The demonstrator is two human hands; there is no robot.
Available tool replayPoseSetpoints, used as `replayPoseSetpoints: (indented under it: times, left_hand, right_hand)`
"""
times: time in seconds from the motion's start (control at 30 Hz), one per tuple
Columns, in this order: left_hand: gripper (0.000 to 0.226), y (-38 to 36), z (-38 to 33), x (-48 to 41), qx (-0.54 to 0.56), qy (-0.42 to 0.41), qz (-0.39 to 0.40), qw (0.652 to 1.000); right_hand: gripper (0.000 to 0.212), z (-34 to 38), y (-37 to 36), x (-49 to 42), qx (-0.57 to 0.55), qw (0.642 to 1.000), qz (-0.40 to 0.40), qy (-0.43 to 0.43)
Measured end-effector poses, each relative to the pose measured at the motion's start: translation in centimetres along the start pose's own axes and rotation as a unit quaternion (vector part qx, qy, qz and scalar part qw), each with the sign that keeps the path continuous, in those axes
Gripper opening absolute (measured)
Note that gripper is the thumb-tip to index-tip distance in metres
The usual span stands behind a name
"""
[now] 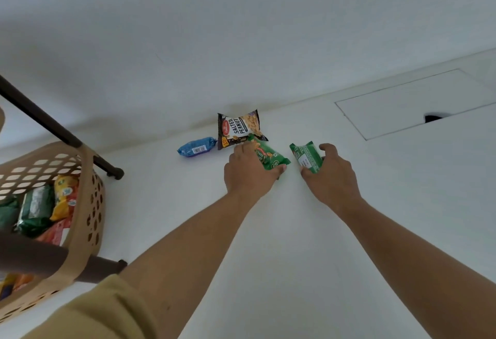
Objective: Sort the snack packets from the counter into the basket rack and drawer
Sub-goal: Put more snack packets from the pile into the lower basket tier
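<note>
The person's left hand (249,172) lies over a green plastic snack packet with orange print (269,156) and grips it, the thumb at its near end and the fingers curled over its far end. The packet is on the white counter (295,244). Its far corner touches or overlaps the lower edge of a black salted peanut packet (240,128), which lies flat close to the white wall (241,30). To the left of the black packet, just beside it, lies a small blue shiny packet with a barcode (197,146).

The right hand (331,175) grips a second green packet with a white label (306,157), with the thumb under its near corner and the fingers bent around its right side. I cannot tell if this packet is lifted from the counter or touches it. The two green packets are near each other but apart.

Further right, a flat white rectangular panel with a small dark half-round hole (416,102) sits in the counter surface.

At the far left stands a beige perforated plastic basket (88,204) in a dark brown tube rack (40,115). Inside are green, yellow and red packets (37,209). An olive sleeve (94,312) covers the left upper arm.
</note>
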State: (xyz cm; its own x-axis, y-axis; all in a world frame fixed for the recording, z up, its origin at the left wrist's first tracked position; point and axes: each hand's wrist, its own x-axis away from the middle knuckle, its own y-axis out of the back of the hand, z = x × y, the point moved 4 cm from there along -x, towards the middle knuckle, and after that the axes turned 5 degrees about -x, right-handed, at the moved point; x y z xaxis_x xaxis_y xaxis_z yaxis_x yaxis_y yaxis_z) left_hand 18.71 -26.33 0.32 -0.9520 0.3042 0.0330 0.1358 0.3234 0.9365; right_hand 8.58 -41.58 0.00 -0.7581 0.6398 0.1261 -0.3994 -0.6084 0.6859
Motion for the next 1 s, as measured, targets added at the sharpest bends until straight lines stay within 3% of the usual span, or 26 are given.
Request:
replayPoseSetpoints:
  times: [0.27,0.47,0.77,0.9,1.0]
  left_hand:
    - [0.124,-0.5,0.9,1.0,-0.018,0.035,0.068,0.997]
    - [0.094,1.5,2.8,5.4,-0.003,-0.025,0.114,0.993]
    - [0.077,6.2,12.1,21.1,0.155,0.043,0.053,0.986]
    - [0.073,7.8,15.9,25.8,0.343,0.105,0.015,0.933]
    - [0.079,8.5,18.4,28.6,0.513,0.171,0.027,0.841]
  right_hand:
    - [0.064,-0.3,0.1,1.2,-0.035,0.999,0.002,-0.007]
    - [0.06,-0.3,0.3,5.2,-0.122,0.992,0.0,0.01]
    - [0.05,0.0,-2.5,16.4,-0.222,0.972,0.072,0.019]
    - [0.047,2.4,-4.0,20.7,-0.26,0.959,0.107,0.038]
    - [0.044,3.8,-5.4,23.4,-0.274,0.951,0.134,0.051]
